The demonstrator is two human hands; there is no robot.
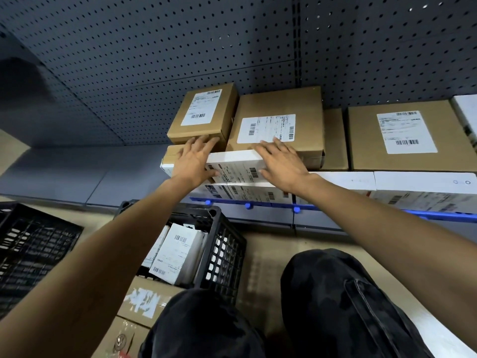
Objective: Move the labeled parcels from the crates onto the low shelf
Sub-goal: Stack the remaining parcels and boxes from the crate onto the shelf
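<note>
Task looks well underway but not done. The low shelf [335, 208], running 12 to 3 o'clock, already carries several labeled parcels: a small brown box [204, 112], a mid brown box [278, 122] touching it at 3 o'clock, a big brown box [397, 135] farther right, plus white parcels along the front edge. Both hands are on the top white parcel [235, 167], which sits on the front stack & touches the brown boxes behind it. Left hand [195, 161] lies flat, fingers straight, at its left end; right hand [281, 164] lies flat, fingers straight, over its right end. Neither is gripping, so prob. they're just pressing it into place. Left to do: the black crate [219, 236] at 6 o'clock has at least two white labeled parcels [180, 254] standing inside, not yet moved. A second crate [33, 244] at 8 o'clock: can't tell what's in it. A taped carton [144, 301] lies by the knees.
</note>
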